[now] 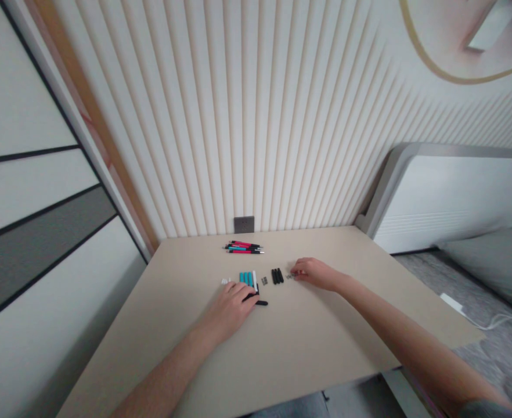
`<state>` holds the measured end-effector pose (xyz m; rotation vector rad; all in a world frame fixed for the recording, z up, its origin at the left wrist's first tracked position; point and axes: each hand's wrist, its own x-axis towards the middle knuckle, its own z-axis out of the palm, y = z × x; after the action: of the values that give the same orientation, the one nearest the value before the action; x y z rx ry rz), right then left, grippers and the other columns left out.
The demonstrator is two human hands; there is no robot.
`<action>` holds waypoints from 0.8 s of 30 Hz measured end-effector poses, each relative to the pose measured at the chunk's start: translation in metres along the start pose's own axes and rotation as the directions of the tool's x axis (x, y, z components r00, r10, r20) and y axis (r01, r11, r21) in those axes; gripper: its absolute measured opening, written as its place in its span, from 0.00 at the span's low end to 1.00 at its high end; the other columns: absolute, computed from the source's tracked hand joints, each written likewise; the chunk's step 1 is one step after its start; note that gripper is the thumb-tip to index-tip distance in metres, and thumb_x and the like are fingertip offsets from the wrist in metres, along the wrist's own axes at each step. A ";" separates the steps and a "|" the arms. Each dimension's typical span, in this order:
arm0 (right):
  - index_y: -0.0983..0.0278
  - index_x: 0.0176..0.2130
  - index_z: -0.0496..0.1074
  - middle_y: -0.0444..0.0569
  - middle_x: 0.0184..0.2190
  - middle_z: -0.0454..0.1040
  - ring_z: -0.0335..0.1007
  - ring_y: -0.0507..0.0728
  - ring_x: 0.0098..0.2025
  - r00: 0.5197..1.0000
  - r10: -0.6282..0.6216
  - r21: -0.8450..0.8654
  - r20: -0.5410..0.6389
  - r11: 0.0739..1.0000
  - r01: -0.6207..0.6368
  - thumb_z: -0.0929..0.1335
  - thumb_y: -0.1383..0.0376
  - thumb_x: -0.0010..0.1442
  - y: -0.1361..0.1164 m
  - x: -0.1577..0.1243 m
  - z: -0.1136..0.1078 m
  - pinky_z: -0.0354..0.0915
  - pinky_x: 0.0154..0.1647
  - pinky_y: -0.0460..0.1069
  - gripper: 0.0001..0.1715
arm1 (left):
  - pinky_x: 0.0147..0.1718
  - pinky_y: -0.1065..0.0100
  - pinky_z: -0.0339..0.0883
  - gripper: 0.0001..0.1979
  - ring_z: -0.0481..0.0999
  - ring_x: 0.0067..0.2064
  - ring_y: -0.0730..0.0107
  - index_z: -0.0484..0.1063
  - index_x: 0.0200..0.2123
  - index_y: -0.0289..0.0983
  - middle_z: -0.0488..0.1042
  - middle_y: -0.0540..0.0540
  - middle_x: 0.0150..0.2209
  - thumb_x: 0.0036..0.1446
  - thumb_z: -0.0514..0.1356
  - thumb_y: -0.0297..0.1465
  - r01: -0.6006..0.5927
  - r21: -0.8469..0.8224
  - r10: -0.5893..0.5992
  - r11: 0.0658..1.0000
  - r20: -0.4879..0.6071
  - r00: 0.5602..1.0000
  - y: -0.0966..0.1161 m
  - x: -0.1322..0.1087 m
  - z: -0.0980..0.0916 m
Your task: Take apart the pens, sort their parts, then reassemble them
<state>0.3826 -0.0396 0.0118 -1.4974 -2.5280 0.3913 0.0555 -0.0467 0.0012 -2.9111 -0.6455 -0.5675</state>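
Resting left hand (229,310), right hand (313,274) on beige desk (308,342), ribbed wall (221,128) behind.

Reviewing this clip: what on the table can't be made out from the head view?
- Left hand: it covers part of the black pen barrel, so whether it grips the barrel is unclear.
- Right hand: its fingers partly hide the tiny metal pieces, which are too small to identify.
- White bits: too small to identify.
- Pile of pens: they overlap, hiding an exact count.
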 end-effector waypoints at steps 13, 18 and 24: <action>0.61 0.40 0.77 0.49 0.35 0.76 0.71 0.56 0.37 1.000 0.010 0.048 -0.009 0.999 -0.009 0.66 0.65 0.62 -0.001 -0.001 0.002 0.64 0.42 0.48 0.10 | 0.42 0.61 0.59 0.10 0.69 0.43 0.64 0.72 0.46 0.39 0.72 0.46 0.39 0.65 0.54 0.24 -0.018 0.046 0.017 0.999 0.030 0.999 -0.001 0.000 -0.003; 0.61 0.41 0.77 0.48 0.36 0.76 0.71 0.56 0.37 1.000 0.012 0.037 -0.014 0.999 -0.011 0.66 0.66 0.61 -0.002 -0.001 0.000 0.64 0.41 0.48 0.10 | 0.43 0.60 0.59 0.10 0.69 0.44 0.64 0.71 0.47 0.40 0.71 0.46 0.40 0.64 0.55 0.25 0.013 0.067 -0.017 0.998 0.065 0.998 -0.001 -0.001 -0.002; 0.61 0.42 0.76 0.49 0.36 0.76 0.71 0.56 0.37 1.000 0.020 0.020 -0.009 1.000 -0.019 0.67 0.66 0.61 -0.004 -0.001 0.000 0.63 0.40 0.48 0.10 | 0.42 0.61 0.58 0.11 0.69 0.43 0.64 0.70 0.47 0.40 0.71 0.46 0.39 0.64 0.56 0.24 -0.019 0.087 0.014 0.996 0.064 0.998 -0.001 -0.001 -0.003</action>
<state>0.3802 -0.0424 0.0133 -1.5141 -2.4966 0.4098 0.0530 -0.0470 0.0033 -2.8598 -0.6365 -0.4357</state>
